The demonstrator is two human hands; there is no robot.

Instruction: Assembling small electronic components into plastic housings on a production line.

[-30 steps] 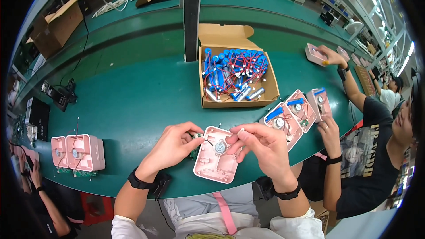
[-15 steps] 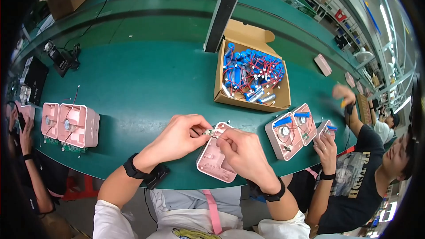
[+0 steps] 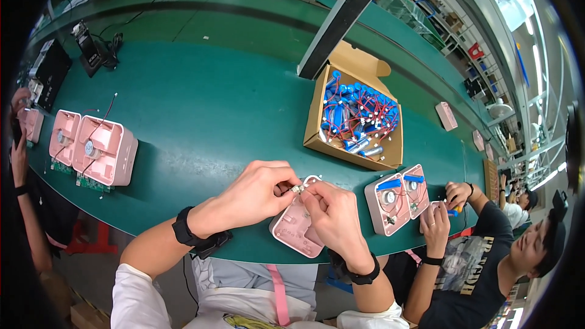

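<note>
In front of me a pink plastic housing (image 3: 295, 231) lies on the green table with its hollow side up. Over its far end, my left hand (image 3: 259, 195) pinches a small white connector (image 3: 297, 189) between thumb and fingertips. My right hand (image 3: 334, 210) is closed too, its thumb and forefinger pressed on the same small piece from the right. The fingers partly hide the connector and any wires on it.
Beyond my hands, an open cardboard box (image 3: 312, 137) holds blue cylindrical batteries with red leads. Pink housings with speakers stand left (image 3: 125, 164) and right (image 3: 381, 210). At right a co-worker's hands (image 3: 436, 225) handle another pink housing. A metal post (image 3: 338, 21) rises behind.
My hands have drawn closer together at the connector. The co-worker's far hand has come down from the table's far side to the pink housing. The whole view has shifted slightly.
</note>
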